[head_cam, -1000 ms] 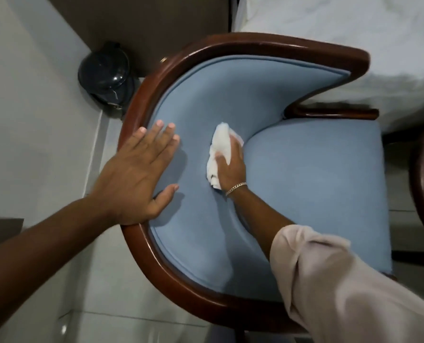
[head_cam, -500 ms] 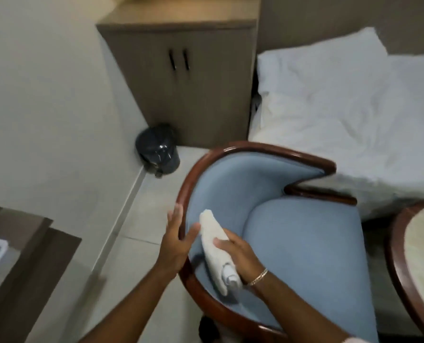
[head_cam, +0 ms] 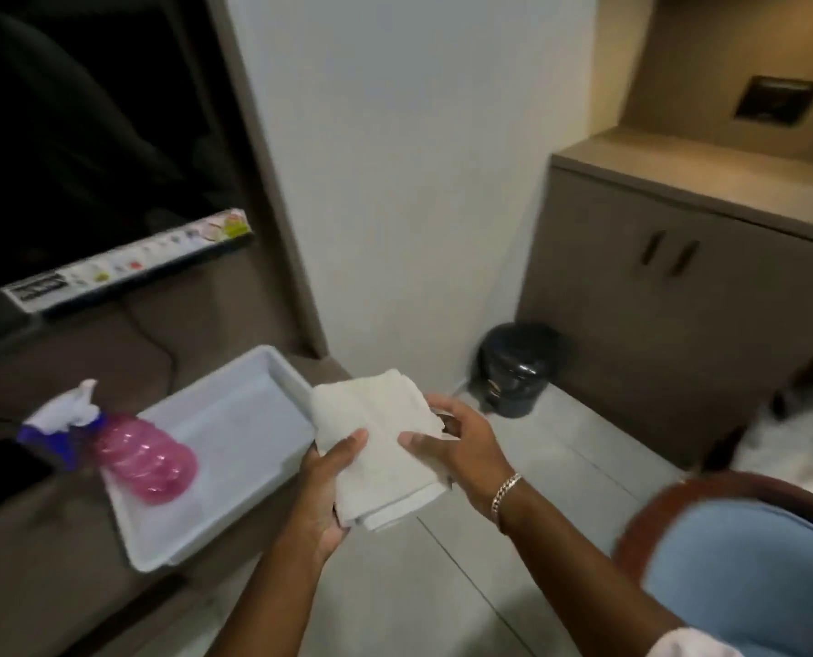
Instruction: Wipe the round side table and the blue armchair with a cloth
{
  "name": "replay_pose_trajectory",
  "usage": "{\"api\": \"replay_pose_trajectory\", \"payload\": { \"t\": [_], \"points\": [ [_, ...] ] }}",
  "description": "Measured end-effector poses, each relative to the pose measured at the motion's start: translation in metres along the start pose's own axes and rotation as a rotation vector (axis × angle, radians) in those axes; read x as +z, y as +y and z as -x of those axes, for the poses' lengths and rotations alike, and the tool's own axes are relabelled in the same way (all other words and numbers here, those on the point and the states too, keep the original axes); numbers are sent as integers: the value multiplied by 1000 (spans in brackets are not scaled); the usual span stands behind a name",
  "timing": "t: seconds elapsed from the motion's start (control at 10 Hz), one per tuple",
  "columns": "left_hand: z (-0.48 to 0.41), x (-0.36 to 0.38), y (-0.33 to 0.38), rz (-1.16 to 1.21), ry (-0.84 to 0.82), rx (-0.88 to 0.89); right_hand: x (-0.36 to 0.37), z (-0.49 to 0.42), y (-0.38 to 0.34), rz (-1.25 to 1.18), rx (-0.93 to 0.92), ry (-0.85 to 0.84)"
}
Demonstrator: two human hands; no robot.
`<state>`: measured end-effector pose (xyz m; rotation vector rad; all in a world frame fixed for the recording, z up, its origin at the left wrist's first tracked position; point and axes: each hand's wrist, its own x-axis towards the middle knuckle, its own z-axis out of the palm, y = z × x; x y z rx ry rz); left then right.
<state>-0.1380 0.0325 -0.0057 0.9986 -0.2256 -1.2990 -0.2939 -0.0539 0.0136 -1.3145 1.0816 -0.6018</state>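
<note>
Brown counter [head_cam: 30,561], lower left; folded cloth [head_cam: 378,443] pinched by left hand [head_cam: 326,486], right hand [head_cam: 461,448] steadying, probably for tray [head_cam: 215,471]

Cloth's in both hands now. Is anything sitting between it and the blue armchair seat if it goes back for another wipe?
Nothing visible does. Both the left hand and right hand hold the cloth above bare floor, and the blue armchair sits just to the right with open space between. Only part of the seat is in frame.
</note>
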Motion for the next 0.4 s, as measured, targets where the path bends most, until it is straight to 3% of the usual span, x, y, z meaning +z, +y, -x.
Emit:
{"api": "replay_pose_trajectory", "payload": {
  "t": [0.1, 0.2, 0.3, 0.4],
  "points": [
    [-37, -48, 45, -213, 386, 226, 84, -66, -8, 204, -185, 45],
    [-68, -84, 72, -465, 687, 318, 153, -112, -7, 362, -240, -9],
    [-100, -111, 87, -692, 718, 327, 183, -151, -6, 426, -236, 31],
    [-115, -123, 79, -877, 749, 156, 188, -160, -1, 654, -277, 15]
  ]
}}
